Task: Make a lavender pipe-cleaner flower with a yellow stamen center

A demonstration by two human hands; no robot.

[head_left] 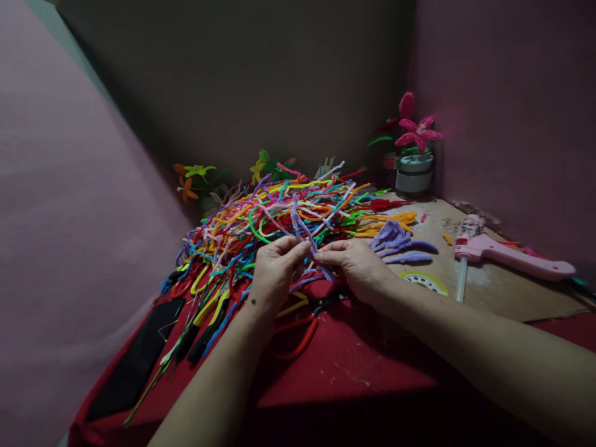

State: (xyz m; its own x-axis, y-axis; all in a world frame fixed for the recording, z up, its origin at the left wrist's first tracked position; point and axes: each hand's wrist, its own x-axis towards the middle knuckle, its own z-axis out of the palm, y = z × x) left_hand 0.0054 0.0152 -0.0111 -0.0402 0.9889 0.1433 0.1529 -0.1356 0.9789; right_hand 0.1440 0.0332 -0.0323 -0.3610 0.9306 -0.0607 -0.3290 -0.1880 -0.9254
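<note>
A purple pipe cleaner (300, 220), bent into a narrow double length, stands tilted between my two hands. My left hand (280, 264) pinches it from the left with thumb and forefinger. From the right, my right hand (351, 262) grips its lower part, also in a pinch, with a purple end showing below the fingers. Right behind the hands lies a big heap of pipe cleaners (279, 211) in many colours. Shaped purple pieces (395, 239) lie just past my right hand. Scissors with red and yellow handles (302, 338) rest on the cloth beneath my hands.
A pink glue gun (512, 256) lies on a board (498, 292) at the right, near a yellow tape roll (424, 282). Yellow-black pliers (212, 320) and a black phone-like slab (137, 357) lie left on the red cloth (354, 372). A flower pot (414, 175) stands behind.
</note>
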